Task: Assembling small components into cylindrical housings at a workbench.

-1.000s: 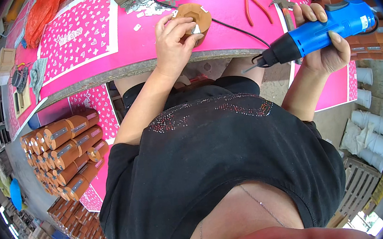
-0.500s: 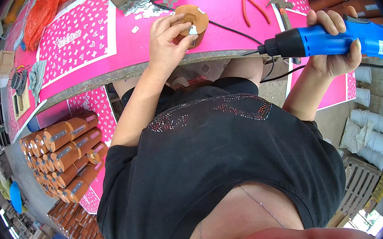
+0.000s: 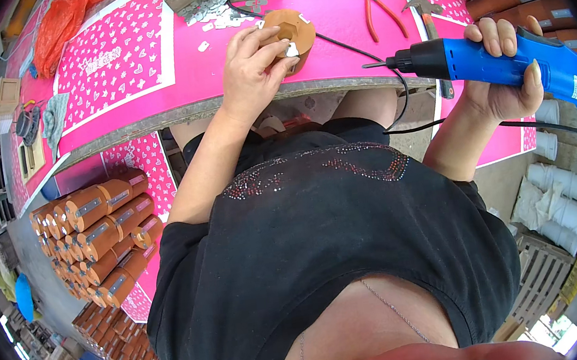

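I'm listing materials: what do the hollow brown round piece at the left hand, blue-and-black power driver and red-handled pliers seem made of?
Hollow brown round piece: perhaps wood, by its matt, even tan surface.
Blue-and-black power driver: likely plastic, by its glossy sheen.
Red-handled pliers: dull grey head suggests metal; red handles, plastic or rubber.

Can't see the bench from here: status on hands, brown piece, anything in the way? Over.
Left hand holding pale tab against brown piece. Right hand gripping blue power driver, bit apart from piece. Black cord between piece and driver.
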The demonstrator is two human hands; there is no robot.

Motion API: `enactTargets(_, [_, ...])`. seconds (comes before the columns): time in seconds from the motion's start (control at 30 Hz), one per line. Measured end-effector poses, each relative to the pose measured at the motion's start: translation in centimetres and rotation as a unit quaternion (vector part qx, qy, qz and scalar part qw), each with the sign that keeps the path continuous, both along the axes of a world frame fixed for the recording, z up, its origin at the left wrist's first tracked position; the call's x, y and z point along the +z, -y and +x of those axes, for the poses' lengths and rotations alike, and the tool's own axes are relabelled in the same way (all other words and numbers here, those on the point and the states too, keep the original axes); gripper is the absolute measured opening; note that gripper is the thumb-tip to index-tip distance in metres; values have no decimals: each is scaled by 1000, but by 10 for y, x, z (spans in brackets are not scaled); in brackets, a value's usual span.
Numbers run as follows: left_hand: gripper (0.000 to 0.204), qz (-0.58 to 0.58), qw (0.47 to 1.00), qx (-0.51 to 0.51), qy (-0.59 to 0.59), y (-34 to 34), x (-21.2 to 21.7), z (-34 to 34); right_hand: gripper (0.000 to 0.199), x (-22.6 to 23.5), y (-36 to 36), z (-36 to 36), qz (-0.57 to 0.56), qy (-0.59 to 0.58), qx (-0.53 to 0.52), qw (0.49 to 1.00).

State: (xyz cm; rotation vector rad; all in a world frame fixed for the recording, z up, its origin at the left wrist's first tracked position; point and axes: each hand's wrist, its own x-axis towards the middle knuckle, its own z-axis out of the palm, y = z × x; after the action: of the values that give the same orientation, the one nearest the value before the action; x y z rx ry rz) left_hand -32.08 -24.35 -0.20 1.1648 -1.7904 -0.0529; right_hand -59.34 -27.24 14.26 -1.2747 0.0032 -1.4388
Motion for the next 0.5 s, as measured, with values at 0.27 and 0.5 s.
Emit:
enactTargets(0.27, [41, -57, 998, -28, -9, 30, 31, 38, 58, 3, 4, -10, -18, 47, 42, 998])
enactTargets(0.5, [23, 150, 988, 23, 9, 181, 35, 55, 62, 22, -22, -22, -83, 7, -28, 996])
